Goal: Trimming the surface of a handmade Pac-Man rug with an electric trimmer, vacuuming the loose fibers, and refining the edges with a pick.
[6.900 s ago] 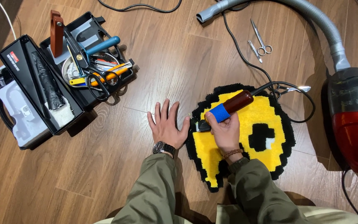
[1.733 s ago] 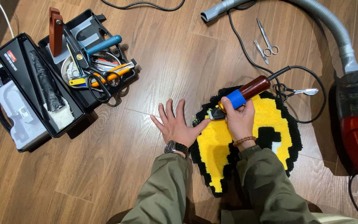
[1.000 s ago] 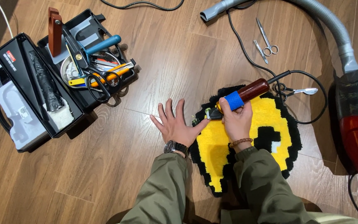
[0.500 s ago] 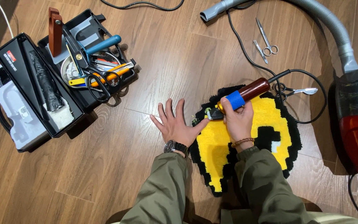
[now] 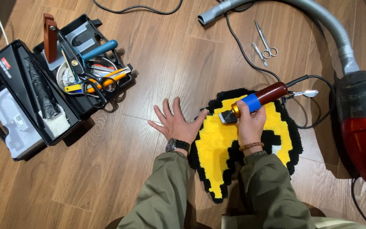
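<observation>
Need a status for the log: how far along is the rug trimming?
Done: rug fully tufted, yellow with black border. In hand: right hand runs the clipper at its upper-left edge; left hand lies flat beside it. How much is left to trim cannot be told.

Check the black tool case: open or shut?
Open. The black tool case lies with its lid flat on the floor, tools exposed inside.

An open black toolbox (image 5: 30, 101) is lying on the wooden floor (image 5: 119, 169) at upper left, holding pliers, scissors and a blue-handled tool (image 5: 100, 48). Small steel scissors (image 5: 265, 42) are resting near a grey vacuum hose (image 5: 318, 19), which is leading to a red vacuum cleaner (image 5: 363, 135) at right.
</observation>
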